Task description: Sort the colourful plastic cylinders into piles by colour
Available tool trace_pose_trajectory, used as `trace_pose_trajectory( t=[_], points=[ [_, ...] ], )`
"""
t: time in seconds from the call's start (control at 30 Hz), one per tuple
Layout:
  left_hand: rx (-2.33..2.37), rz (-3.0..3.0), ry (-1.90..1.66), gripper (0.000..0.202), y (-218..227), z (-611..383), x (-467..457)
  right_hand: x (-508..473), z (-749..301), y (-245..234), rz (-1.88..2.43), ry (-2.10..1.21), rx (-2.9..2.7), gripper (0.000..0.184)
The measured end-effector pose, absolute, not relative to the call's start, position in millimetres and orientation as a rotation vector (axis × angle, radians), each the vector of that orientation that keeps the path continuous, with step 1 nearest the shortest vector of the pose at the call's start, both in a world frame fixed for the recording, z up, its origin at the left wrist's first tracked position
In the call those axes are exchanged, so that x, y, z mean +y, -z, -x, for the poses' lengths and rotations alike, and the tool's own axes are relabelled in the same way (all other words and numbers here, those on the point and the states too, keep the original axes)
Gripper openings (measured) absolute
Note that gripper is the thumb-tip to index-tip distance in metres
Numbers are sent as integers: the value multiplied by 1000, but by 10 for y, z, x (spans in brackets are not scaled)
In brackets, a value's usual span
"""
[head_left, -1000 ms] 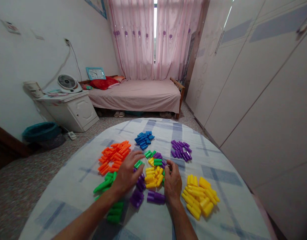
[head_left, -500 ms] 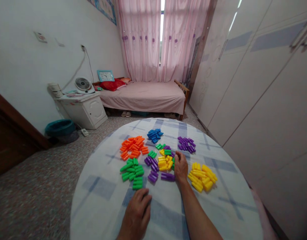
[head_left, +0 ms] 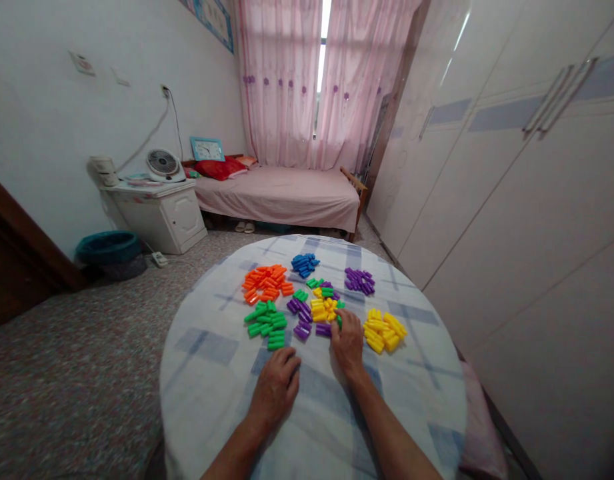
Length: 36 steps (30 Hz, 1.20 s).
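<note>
My left hand [head_left: 276, 389] lies flat on the checked cloth of the round table [head_left: 207, 373], fingers stretched, holding nothing, just below the green pile [head_left: 265, 325]. My right hand [head_left: 347, 342] rests palm down with its fingertips at the near edge of a mixed heap of yellow, purple and green plastic pegs [head_left: 323, 309]; whether it grips a peg I cannot see. Sorted piles surround the heap: orange [head_left: 265, 283], blue [head_left: 305, 263], purple [head_left: 359, 281] and yellow [head_left: 383, 331].
A pink bed [head_left: 281, 195] stands under pink curtains at the far wall. A white cabinet [head_left: 154, 215] with a small fan is at the left, a teal basin [head_left: 108, 248] beside it. White wardrobe doors [head_left: 511, 200] run along the right.
My left hand left the pegs, drew back to the near cloth and lies flat. My right hand slid back toward me. The view pulled back, showing more table.
</note>
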State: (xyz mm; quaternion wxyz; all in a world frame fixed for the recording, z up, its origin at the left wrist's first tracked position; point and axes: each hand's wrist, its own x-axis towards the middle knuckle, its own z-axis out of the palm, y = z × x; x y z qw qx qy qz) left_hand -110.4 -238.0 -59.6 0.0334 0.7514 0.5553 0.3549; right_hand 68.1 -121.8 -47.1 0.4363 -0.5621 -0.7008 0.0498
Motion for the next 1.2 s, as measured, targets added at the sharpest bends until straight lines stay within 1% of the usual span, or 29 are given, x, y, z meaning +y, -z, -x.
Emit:
trace_pose_trajectory(
  t=[0.13,0.27,0.4,0.5,0.57,0.63,0.73,0.9,1.2],
  points=[
    [1715,-2307,-1069,28,588,1124,-2374,-1483,-676,544,1446,-34,-1818,29],
    [1709,-2306,-1020,25,509,1038,-2445,-1550,-653,496,1503,-17,-1917,37],
    [1379,-2482,-776,17,370,743,-2491,-1555,-621,465,1535,0,-1988,38],
    [1264,-2509,-666,9,317,497,-2379,-1523,-658,476,1512,-8,-2000,31],
    [1274,-2464,-684,7,316,372,-2240,-1471,-745,464,1481,-49,-1965,23],
    [1245,-2444,-705,3,333,279,-2086,-1392,-879,412,1466,-125,-1851,20],
    [1197,-2429,-734,3,378,173,-1875,-1208,-1123,259,1445,-207,-1656,25],
    [1146,-2340,-808,11,491,71,-1655,-690,-1452,49,1482,-115,-1670,31],
    [1116,-2046,-890,14,591,56,-1561,201,-1547,85,1890,10,-1746,31]
  ],
)
